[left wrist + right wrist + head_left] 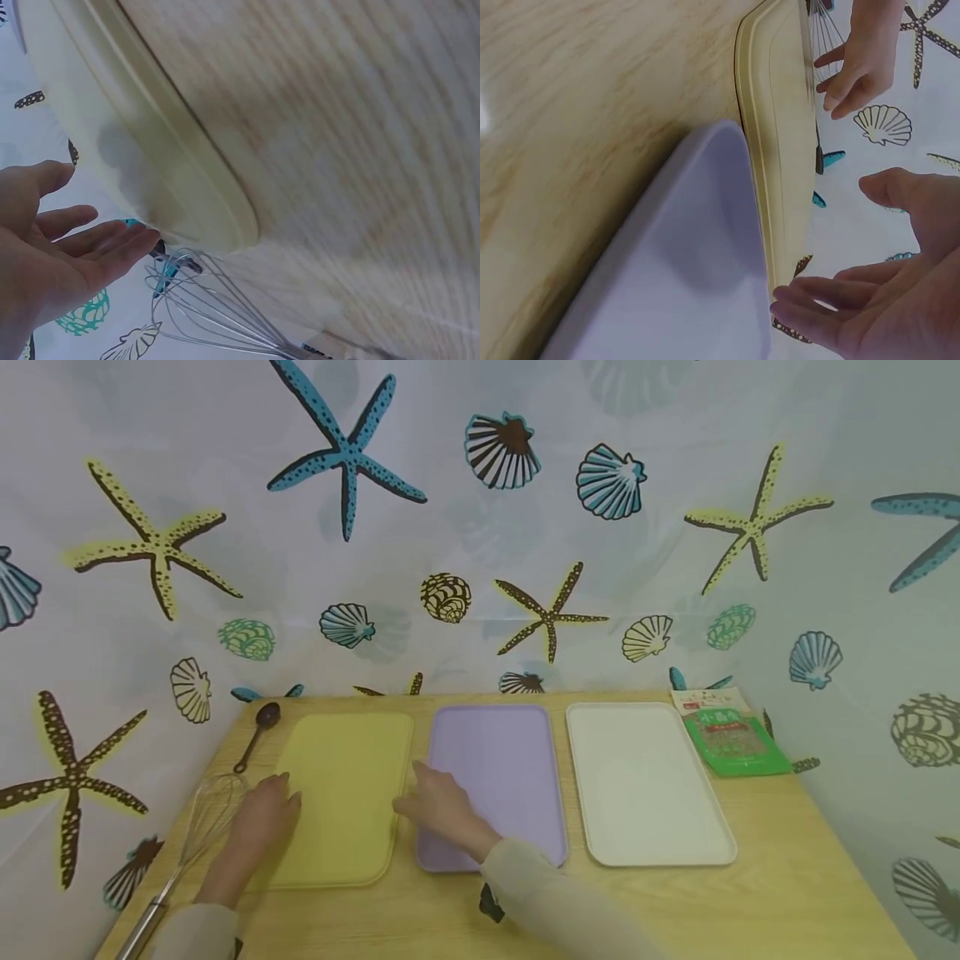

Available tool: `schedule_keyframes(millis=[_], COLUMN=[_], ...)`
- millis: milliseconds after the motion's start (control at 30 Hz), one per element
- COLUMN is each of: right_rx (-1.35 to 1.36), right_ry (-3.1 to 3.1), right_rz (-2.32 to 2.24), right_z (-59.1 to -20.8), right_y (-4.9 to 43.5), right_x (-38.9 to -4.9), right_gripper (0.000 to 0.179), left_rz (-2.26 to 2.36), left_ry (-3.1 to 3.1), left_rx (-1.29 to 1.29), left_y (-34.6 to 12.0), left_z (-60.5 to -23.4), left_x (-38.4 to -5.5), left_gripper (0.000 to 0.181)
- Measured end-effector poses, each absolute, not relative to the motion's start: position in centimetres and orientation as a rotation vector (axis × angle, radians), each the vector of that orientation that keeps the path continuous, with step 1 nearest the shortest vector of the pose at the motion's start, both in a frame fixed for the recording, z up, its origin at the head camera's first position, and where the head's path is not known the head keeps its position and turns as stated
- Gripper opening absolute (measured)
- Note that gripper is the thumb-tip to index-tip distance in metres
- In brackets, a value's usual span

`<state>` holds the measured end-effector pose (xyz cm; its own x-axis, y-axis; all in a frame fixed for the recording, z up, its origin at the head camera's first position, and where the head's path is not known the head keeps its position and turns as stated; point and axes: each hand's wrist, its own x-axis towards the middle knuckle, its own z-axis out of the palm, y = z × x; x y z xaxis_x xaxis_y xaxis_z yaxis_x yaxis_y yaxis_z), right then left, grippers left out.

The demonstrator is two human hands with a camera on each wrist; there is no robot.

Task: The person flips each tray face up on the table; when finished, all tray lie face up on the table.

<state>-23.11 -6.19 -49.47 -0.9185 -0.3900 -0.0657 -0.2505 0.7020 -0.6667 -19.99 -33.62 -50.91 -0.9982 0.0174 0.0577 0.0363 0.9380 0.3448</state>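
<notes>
A yellow tray (345, 793) lies flat on the wooden table. My left hand (262, 814) is over its left edge, and the left wrist view shows those fingers (112, 251) loosely extended with nothing between them. Across the tray, my right hand (442, 810) reaches over the left side of the purple tray (498, 752), fingertips near the yellow tray's right edge. In the right wrist view the right thumb (889, 187) stands apart from the fingers, and no object is held. Whether either hand touches a tray I cannot tell.
A wire whisk (198, 827) lies beside my left forearm, with a dark spoon (258, 735) behind it. Right of the purple tray is a white tray (648, 785). A green packet (735, 743) lies at the back right. Behind the table hangs a patterned cloth (480, 527).
</notes>
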Motion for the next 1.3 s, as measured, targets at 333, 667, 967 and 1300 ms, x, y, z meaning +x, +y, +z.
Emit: schedule_keyframes(millis=[333, 667, 967, 1300], right_rx=[-0.444, -0.497, -0.439, -0.521], right_ry=[2.815, 2.814, 2.795, 2.878], right_rz=[-0.724, -0.778, -0.713, -0.646], right_z=[-49.5, -49.4, -50.3, -51.4], right_y=[-9.6, -10.7, -11.1, -11.1], right_x=[-22.7, -22.2, -22.5, -22.8], right_gripper=[0.073, 0.061, 0.041, 0.027], left_rz=[-0.55, -0.666, -0.686, -0.633], left_ry=[-3.112, -3.168, -3.186, -3.172], left_rx=[0.084, 0.159, 0.16, 0.116], left_y=[-33.9, -35.1, -34.6, -34.0], left_z=[-51.2, -51.6, -50.6, -50.5], left_x=[-20.2, -21.3, -21.2, -21.4], left_gripper=[0.057, 0.069, 0.067, 0.062])
